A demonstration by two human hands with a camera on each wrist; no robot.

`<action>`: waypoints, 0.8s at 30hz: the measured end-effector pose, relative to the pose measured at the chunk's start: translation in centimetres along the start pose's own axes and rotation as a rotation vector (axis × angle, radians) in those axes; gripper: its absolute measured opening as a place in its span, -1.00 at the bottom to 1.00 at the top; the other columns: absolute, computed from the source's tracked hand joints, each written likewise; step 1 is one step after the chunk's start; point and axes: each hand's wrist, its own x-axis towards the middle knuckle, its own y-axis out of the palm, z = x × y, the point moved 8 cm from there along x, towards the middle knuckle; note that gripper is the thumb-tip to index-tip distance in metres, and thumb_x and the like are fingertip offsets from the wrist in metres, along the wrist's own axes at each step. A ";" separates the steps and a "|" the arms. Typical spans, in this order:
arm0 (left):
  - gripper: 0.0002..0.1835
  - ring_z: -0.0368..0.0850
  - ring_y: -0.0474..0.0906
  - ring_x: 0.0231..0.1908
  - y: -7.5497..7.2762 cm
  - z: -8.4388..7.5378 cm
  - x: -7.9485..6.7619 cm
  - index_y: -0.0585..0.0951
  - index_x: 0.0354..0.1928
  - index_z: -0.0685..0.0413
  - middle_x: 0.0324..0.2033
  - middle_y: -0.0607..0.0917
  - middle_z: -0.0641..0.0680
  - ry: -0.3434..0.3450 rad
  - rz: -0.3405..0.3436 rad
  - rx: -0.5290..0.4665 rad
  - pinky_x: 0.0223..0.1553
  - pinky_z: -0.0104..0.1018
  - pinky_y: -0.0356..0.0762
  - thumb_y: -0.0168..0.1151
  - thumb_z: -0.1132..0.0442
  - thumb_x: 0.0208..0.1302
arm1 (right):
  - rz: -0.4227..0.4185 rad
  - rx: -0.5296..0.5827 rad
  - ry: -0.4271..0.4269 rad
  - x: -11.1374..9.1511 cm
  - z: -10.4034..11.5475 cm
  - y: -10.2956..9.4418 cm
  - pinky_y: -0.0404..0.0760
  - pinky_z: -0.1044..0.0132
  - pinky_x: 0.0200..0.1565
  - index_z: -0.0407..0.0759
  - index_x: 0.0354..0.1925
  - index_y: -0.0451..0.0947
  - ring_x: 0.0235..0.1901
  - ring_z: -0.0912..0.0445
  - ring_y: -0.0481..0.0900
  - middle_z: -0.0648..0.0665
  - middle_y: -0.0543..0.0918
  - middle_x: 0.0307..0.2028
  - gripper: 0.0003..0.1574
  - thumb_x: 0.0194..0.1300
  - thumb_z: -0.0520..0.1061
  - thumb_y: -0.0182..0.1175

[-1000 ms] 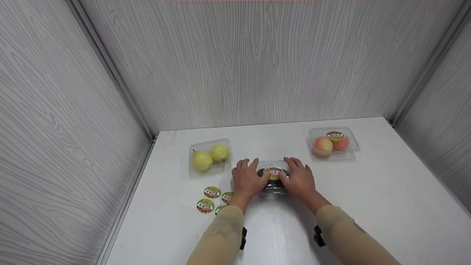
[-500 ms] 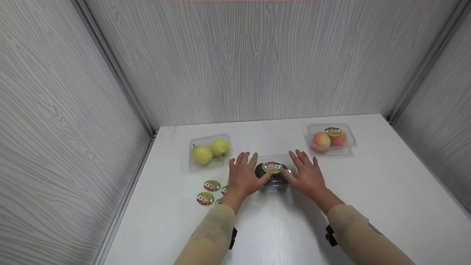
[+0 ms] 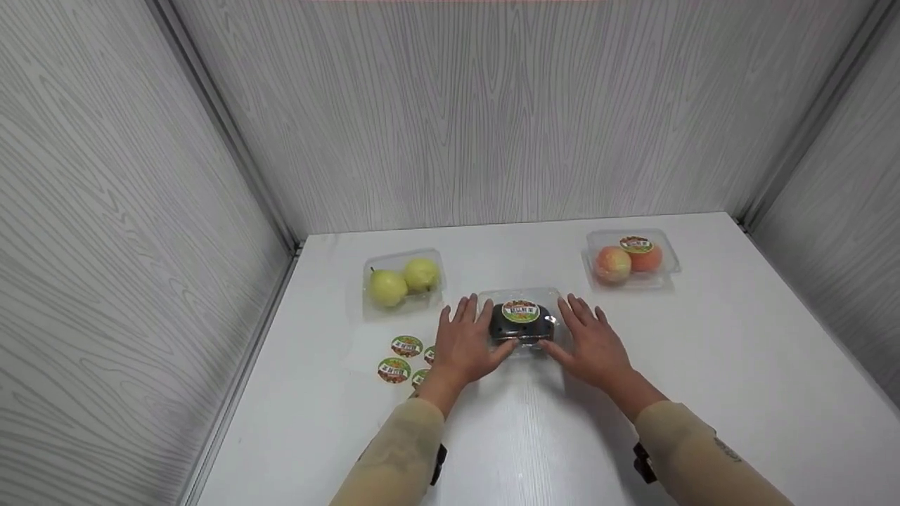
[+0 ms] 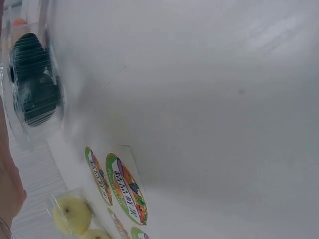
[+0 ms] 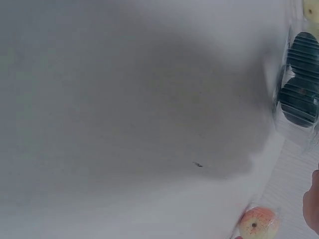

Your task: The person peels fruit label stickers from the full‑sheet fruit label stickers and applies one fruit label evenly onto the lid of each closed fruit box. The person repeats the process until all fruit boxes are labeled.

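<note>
A clear plastic fruit box [image 3: 524,292] with dark, rounded fruit inside stands mid-table, a round printed sticker [image 3: 521,311] on its lid. The left wrist view shows two dark green fruits [image 4: 37,97] through its ribbed wall. Along the box's left side lies my left hand [image 3: 465,346], fingers extended forward, thumb at the near edge. My right hand [image 3: 594,344] mirrors it on the right, fingers straight and spread, thumb tip close to the front edge. Neither hand curls around the box. Part of the right hand [image 5: 311,201] shows at the right wrist view's edge.
Back left, a clear box [image 3: 437,254] holds two yellow-green pears [image 3: 388,288]. Back right, another box [image 3: 664,277] with two peaches [image 3: 613,265] bears a sticker [image 3: 636,244]. Several loose round stickers [image 3: 394,370] lie left of my left forearm. Wood-grain panels [image 3: 492,112] enclose the table.
Both thumbs have come off the lid sticker and down to the near edge of the box. The hands have spread apart to its sides, uncovering the sticker. The head view has shifted slightly.
</note>
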 end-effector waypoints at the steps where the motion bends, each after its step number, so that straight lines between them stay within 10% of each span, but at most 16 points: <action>1: 0.03 0.14 0.25 0.55 0.1 0.0 -0.1 0.32 0.62 -0.02 0.55 0.36 0.22 0.000 0.002 -0.003 0.50 0.19 0.18 -0.06 -0.60 0.38 | 0.003 -0.004 0.004 -0.1 0.0 0.1 0.09 -0.28 0.52 -0.31 0.62 0.16 0.56 -0.30 0.19 -0.41 0.26 0.56 0.18 0.42 0.38 0.27; 24: -0.14 0.10 0.46 0.42 -0.1 -0.3 -1.0 0.50 0.49 0.02 0.40 0.57 0.17 0.015 -0.103 -0.021 0.37 0.16 0.37 0.03 -0.47 0.45 | 0.023 0.001 0.037 -0.7 -0.2 0.9 0.10 -0.29 0.51 -0.31 0.62 0.18 0.54 -0.28 0.24 -0.36 0.32 0.55 0.06 0.51 0.31 0.21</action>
